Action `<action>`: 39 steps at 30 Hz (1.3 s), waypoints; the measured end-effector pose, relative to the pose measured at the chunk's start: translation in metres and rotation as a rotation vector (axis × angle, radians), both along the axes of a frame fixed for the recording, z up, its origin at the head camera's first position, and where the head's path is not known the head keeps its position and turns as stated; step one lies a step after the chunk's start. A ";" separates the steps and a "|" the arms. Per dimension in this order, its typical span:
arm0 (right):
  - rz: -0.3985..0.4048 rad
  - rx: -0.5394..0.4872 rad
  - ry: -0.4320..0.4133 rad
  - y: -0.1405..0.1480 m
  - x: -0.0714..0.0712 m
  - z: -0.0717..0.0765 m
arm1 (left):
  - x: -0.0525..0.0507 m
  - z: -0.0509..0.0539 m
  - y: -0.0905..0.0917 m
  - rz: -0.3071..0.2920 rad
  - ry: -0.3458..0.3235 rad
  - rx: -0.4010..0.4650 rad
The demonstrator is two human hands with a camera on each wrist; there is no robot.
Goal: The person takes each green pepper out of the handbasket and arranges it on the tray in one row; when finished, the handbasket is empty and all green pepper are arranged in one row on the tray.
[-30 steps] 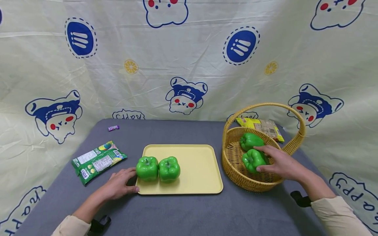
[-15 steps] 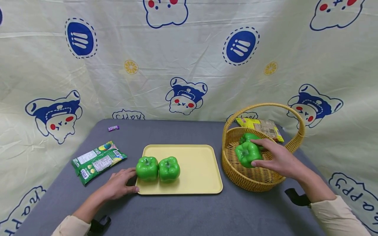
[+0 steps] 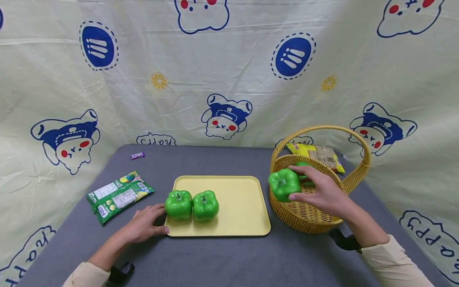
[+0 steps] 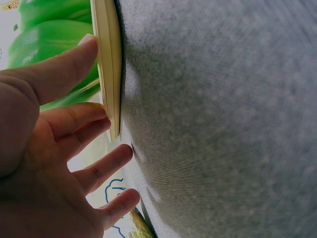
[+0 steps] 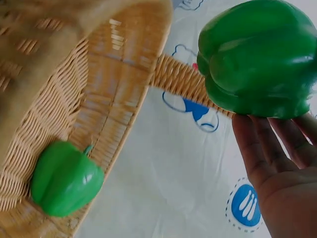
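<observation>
My right hand holds a green bell pepper above the left rim of the wicker basket, thumb and fingers on its sides. In the right wrist view, that pepper is up clear of the basket's inside, where another green bell pepper lies. Two green bell peppers stand side by side on the left part of the yellow tray. My left hand rests at the tray's left edge, its fingers spread and fairly straight against the rim in the left wrist view.
A green snack packet lies left of the tray, and a small purple wrapped piece sits farther back. Behind the basket is a yellow packet. The basket's tall handle arches over it. A printed curtain hangs behind the table.
My right hand has lifted the bell pepper from inside the basket and carried it left, over the basket's rim. The left hand, the tray and its two peppers have stayed in place.
</observation>
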State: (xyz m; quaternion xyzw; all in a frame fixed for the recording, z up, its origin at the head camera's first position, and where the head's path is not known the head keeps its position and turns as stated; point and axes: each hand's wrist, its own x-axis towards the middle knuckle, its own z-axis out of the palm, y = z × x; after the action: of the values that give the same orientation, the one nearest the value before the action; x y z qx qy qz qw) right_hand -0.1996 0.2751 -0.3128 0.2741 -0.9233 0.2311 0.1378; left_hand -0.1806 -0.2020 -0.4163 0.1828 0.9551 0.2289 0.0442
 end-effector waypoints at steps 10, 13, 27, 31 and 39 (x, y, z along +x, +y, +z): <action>0.076 -0.059 0.003 -0.027 0.000 -0.008 | 0.000 0.001 0.000 -0.002 0.003 0.000; 0.113 -0.074 0.002 -0.035 -0.001 -0.012 | 0.000 0.001 0.000 -0.005 0.011 0.000; 0.166 -0.123 -0.084 -0.068 -0.002 -0.029 | 0.000 0.001 0.000 -0.010 0.004 0.003; 0.176 -0.140 -0.102 -0.074 -0.004 -0.037 | -0.001 0.002 0.000 -0.011 -0.006 0.007; 0.176 -0.203 -0.136 -0.084 -0.008 -0.054 | 0.000 0.003 0.000 -0.010 -0.016 0.005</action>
State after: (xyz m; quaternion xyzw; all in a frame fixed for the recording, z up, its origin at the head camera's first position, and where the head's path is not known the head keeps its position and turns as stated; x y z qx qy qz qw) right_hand -0.2075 0.1912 -0.3667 0.3226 -0.8747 0.3525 0.0812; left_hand -0.1804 -0.2015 -0.4138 0.1858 0.9532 0.2326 0.0525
